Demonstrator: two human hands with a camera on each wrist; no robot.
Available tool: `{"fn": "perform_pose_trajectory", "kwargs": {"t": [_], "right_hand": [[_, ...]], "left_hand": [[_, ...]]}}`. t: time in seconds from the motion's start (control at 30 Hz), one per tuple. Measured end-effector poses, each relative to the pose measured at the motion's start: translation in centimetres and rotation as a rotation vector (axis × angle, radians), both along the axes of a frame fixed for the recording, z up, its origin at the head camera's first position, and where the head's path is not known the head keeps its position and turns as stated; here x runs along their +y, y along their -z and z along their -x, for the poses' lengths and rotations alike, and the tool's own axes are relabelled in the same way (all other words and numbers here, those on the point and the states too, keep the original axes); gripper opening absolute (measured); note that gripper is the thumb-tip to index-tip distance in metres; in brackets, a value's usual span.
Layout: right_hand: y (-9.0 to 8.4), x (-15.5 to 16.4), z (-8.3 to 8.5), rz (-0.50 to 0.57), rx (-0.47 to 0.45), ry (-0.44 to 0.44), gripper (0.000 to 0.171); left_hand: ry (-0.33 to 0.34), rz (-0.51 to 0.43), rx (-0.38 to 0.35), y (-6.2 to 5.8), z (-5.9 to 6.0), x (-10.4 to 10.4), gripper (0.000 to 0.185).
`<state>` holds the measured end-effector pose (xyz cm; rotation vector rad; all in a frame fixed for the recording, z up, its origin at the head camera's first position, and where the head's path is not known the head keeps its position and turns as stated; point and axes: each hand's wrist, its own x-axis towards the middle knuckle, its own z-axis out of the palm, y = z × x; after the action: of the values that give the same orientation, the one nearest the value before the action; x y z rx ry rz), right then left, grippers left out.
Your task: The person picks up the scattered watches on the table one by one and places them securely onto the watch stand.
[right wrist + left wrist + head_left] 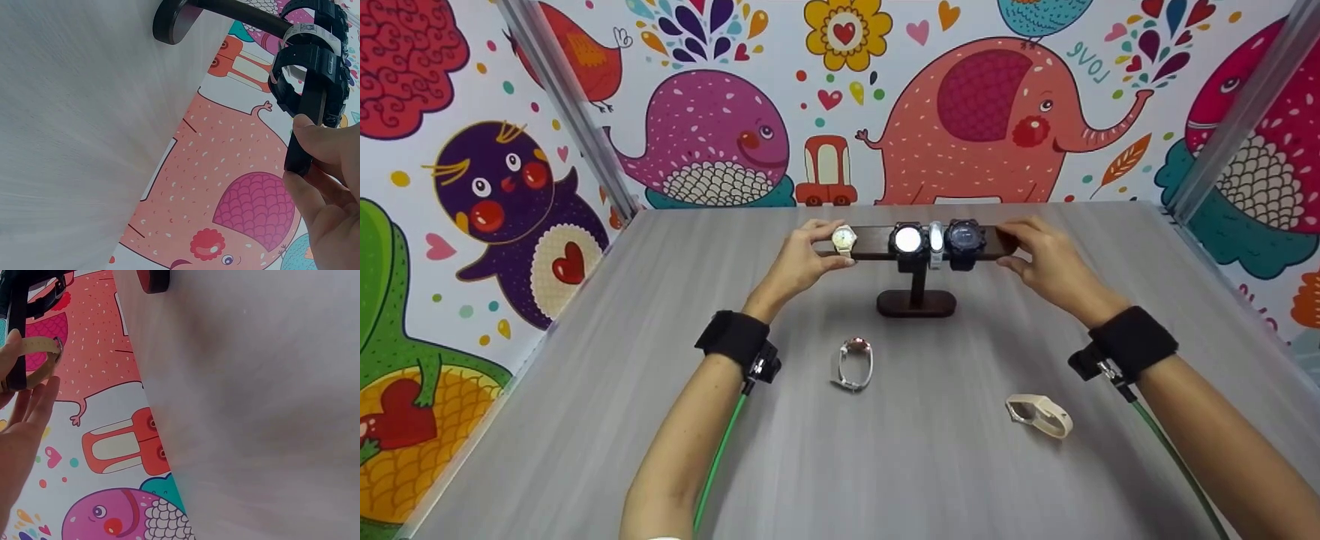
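A dark brown watch stand (916,304) has a raised crossbar carrying several watches. My left hand (799,259) pinches the cream-strapped wristwatch (844,238) around the bar's left end, fingers above and thumb below. In the left wrist view, its cream strap (39,345) loops around the bar. My right hand (1054,264) grips the bar's right end, also seen in the right wrist view, where fingers and thumb clasp the bar tip (299,152). Between the hands hang a black watch with a bright dial (909,241), a slim white band (936,244) and another black watch (964,238).
A silver-white watch (855,365) stands on its edge on the grey table (697,465), in front of the stand. Another cream watch (1040,416) lies nearer on the right. Cartoon-printed panels (720,135) wall the table's back and sides.
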<state>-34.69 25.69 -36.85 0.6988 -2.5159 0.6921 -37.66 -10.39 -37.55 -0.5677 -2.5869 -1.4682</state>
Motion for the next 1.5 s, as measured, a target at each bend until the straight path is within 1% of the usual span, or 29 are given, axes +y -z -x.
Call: {"fn": "perform_pose_trajectory", "kwargs": {"t": [0.23,0.43,0.6,0.7,0.83,0.97,1.13,1.23,1.33,1.5], "right_hand": [[-0.1,-0.1,0.0,-0.003,0.007,-0.003,0.045],[-0.2,-0.1,-0.1,-0.011,-0.002,-0.005,0.045],[-0.2,-0.1,-0.1,-0.011,-0.013,-0.006,0.046],[-0.2,-0.2,-0.1,-0.013,-0.019,-0.007,0.045],[-0.1,-0.2,-0.1,-0.012,-0.023,-0.001,0.045],[-0.1,-0.2,-0.1,-0.019,-0.022,0.008,0.045],[-0.1,-0.3,-0.2,-0.026,-0.02,0.008,0.045],[-0.1,-0.3,-0.2,-0.028,-0.01,0.005,0.045],[-0.2,-0.3,-0.2,-0.029,-0.003,0.0,0.045],[-0.2,-0.3,-0.2,-0.024,0.001,-0.003,0.045]], "left_hand": [[0.045,-0.016,-0.019,-0.4,0.2,0.0,0.066],[0.06,0.011,-0.006,-0.5,0.3,0.1,0.067],[0.079,0.033,-0.014,-0.8,0.3,0.5,0.068],[0.074,0.068,0.004,-0.8,0.3,0.8,0.068],[0.049,0.114,0.046,-0.7,0.3,0.9,0.068],[0.037,0.13,0.078,-0.5,0.3,1.1,0.069],[0.024,0.164,0.142,-0.3,0.4,1.4,0.069],[0.018,0.178,0.166,-0.2,0.4,1.5,0.068],[0.016,0.181,0.169,-0.2,0.4,1.6,0.068],[0.021,0.174,0.155,-0.4,0.3,1.9,0.069]]}}
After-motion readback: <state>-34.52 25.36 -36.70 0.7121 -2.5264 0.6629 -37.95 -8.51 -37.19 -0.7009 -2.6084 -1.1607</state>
